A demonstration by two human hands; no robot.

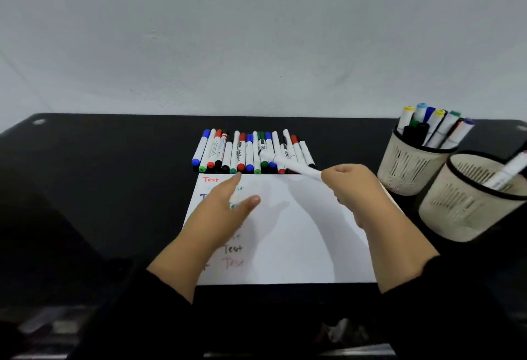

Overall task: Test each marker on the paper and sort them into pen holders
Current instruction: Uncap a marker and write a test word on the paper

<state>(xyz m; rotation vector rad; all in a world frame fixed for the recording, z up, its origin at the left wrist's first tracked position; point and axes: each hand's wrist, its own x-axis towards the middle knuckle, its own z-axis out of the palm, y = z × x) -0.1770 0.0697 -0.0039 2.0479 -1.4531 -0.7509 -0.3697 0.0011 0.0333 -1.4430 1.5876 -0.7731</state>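
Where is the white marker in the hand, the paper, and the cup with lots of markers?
White marker [288,163], head view: middle of its barrel.
White sheet of paper [299,245], head view: bare middle area.
Fuller cream mesh pen holder [405,165], head view: its front wall.

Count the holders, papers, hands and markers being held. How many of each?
Holders: 2
Paper: 1
Hands: 2, left hand and right hand
Marker held in the right hand: 1
Total: 6

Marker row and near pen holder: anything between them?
Head view: the right hand, gripping a white marker, hangs there over the paper; the far pen holder stands behind.
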